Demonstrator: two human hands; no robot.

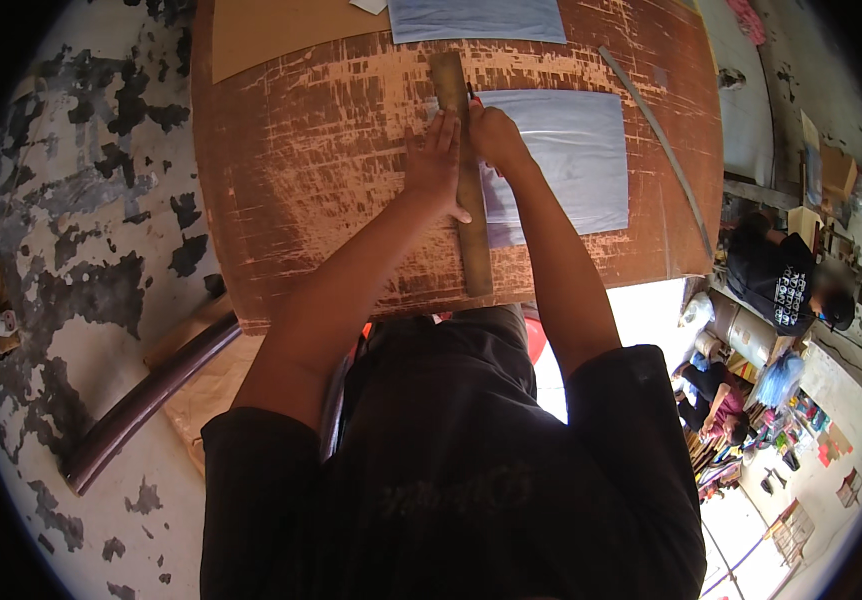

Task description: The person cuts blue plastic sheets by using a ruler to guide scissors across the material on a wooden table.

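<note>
A long, worn brown straightedge (475, 250) lies across the scratched brown table, pointing away from me. My left hand (433, 172) rests flat against its left side and upper face, fingers stretched out and the thumb lower down. Right of the straightedge, my right hand (496, 136) is closed around a red-handled cutter (475, 103), its dark tip beside the straightedge's far part. Most of the cutter is hidden in my fist. Beneath that hand a shiny grey-blue sheet (571, 165) spreads to the right, its left edge running along the straightedge.
Another grey-blue sheet (476, 18) and a tan board (281, 35) lie at the table's far side. A thin grey strip (659, 140) curves along the right. A dark roll (156, 400) leans at lower left. Two people (776, 275) are off to the right among stacked goods.
</note>
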